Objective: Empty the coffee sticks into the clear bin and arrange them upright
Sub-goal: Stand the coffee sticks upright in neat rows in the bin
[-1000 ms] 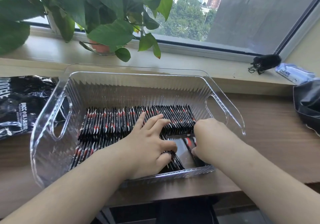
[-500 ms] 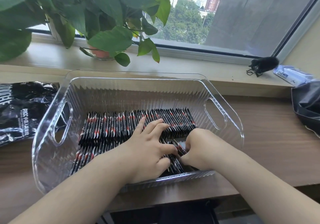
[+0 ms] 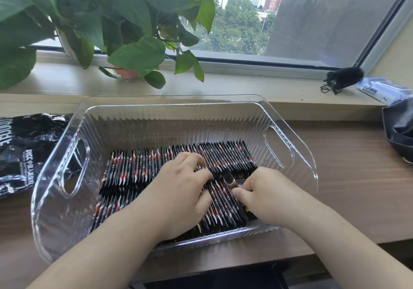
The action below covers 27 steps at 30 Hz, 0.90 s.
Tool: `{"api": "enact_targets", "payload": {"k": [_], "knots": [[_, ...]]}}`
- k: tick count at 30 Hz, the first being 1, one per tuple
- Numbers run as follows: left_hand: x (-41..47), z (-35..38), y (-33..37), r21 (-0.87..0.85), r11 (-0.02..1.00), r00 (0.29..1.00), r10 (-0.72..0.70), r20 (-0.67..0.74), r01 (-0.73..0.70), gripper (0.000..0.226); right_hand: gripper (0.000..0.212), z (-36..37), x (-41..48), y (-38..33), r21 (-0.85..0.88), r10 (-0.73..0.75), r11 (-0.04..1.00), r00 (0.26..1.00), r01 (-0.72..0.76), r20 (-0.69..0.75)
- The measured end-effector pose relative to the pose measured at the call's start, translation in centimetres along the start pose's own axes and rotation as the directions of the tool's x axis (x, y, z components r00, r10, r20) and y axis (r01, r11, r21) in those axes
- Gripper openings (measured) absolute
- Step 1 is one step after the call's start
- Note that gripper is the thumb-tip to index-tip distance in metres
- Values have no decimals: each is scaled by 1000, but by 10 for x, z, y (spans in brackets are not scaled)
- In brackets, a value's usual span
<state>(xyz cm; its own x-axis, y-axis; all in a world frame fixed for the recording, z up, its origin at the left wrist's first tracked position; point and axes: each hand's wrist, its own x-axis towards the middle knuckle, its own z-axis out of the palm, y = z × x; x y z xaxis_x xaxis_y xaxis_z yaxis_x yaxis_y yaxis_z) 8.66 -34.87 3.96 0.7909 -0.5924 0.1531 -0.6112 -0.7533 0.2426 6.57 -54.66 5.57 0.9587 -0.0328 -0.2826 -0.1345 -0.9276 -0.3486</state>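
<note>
Now the coffee sticks (image 3: 138, 165) stand on edge in 2 packed rows inside the clear bin (image 3: 169, 123). The left hand (image 3: 178, 192), fingers bent, grips the rows to brace them. The right hand (image 3: 266, 194) seems to pinch a tilted stick (image 3: 228, 176) at the near row's right end. It is best slid in vertically against that brace. Bare floor lies to the right, toward the handle cutout (image 3: 278, 146). The near wall sits just beside the row, so work from above.

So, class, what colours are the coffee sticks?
The coffee sticks are black with red and white markings; head view.
</note>
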Motion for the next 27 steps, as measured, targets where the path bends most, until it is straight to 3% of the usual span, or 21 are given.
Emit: {"api": "enact_targets", "payload": {"k": [6,14,19,22,27], "knots": [[3,3,1,50,999,999,18,49,-21,73,42,3,-1,0,-12,-30,999,999,30,15],[2,4,-3,88,996,999,-26,42,23,46,49,3,2,-1,61,-27,998,1000,27,-1],[3,2,-3,95,991,996,-92,-3,92,58,37,3,4,-1,56,-61,996,990,69,-124],[4,2,-4,97,982,986,-163,14,161,71,38,2,5,-4,20,-75,997,994,77,-79],[2,4,-5,94,977,979,-199,55,193,61,48,2,7,-4,40,-32,999,999,32,-5]]}}
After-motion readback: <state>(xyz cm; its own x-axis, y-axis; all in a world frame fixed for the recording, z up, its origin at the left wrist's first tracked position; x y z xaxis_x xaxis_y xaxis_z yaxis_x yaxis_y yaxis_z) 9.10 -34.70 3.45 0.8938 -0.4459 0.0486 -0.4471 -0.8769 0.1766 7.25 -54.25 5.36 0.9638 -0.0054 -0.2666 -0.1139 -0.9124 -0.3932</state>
